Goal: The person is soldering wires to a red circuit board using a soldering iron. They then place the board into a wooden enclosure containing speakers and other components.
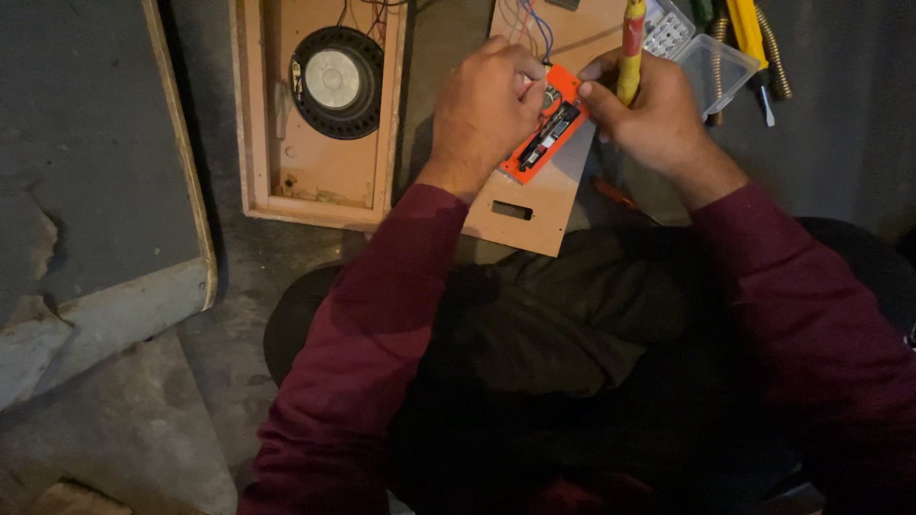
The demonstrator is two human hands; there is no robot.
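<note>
While the left hand (pixel 482 105) curls closed on the orange board (pixel 544 133), the right hand (pixel 644 110) grips a yellow tool (pixel 630 48) touching it. The board lies on a wooden panel (pixel 534 205), beside the speaker (pixel 336 81).

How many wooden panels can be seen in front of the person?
2. One wooden panel with a round speaker lies at the left. The other wooden panel lies under the hands, with an orange module on it. More may be hidden beyond the top edge.

Matt wooden panel (pixel 534 205), rough concrete floor (pixel 114 143)
</note>
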